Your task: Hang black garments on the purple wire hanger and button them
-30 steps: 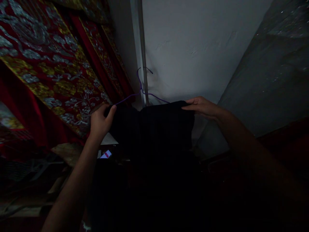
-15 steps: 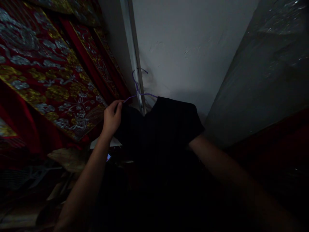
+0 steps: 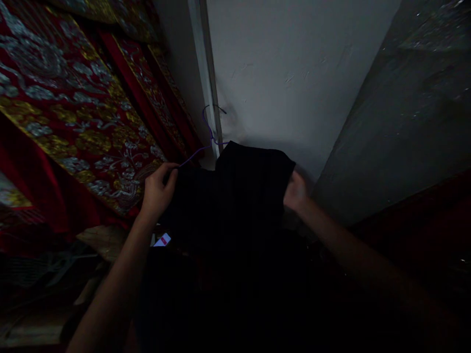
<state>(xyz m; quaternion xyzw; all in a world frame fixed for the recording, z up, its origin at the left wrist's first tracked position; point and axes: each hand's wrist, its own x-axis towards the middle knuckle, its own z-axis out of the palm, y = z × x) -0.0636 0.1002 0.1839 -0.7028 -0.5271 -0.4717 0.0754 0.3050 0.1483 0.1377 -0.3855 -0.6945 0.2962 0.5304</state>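
Right hand (image 3: pixel 296 192) blurs — grip unclear. Purple hanger (image 3: pixel 195 155) is partly hidden by black garment (image 3: pixel 246 184), whose lower end disappears into darkness. Lit screen's (image 3: pixel 163 239) marks — too small to read.

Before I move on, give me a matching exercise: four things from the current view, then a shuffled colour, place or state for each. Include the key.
Things
1. hanger
2. dark garment
3. embroidered cloth
4. right hand

Descriptions
A. red, with gold and silver patterns
B. slightly blurred, at an outer edge of the garment
C. thin and purple, its hook at the upright strip
D. near-black, between the two hands

Pairs: 1-C, 2-D, 3-A, 4-B
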